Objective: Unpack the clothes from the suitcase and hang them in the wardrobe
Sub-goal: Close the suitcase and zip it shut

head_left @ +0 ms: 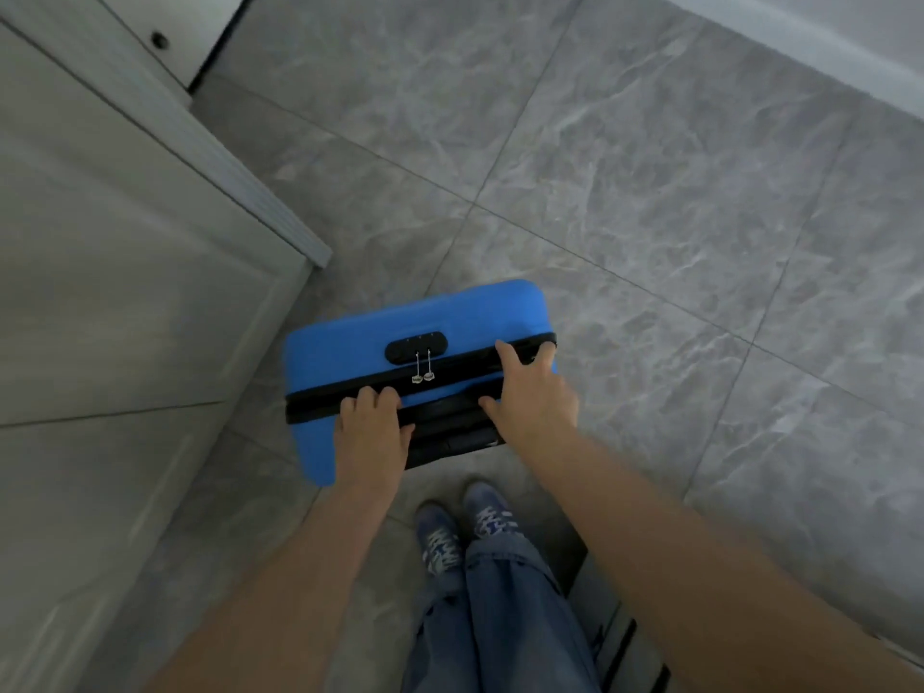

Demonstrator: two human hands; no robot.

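Observation:
A blue hard-shell suitcase (350,342) stands upright on the grey tiled floor in front of my feet, zipped closed, with a black lock and two silver zipper pulls (422,372) on its top. My left hand (370,432) rests on the top near the black zipper line, fingers curled over it. My right hand (530,387) lies on the top's right end, fingers spread and reaching over the far corner. The black carry handle (445,422) sits between my hands. No clothes are in view.
A pale grey wardrobe (125,292) with closed panel doors fills the left side, its corner close to the suitcase. Grey marble-look floor tiles (650,217) spread to the right. My blue sneakers (465,527) and jeans are below. A white wall base runs along the upper right.

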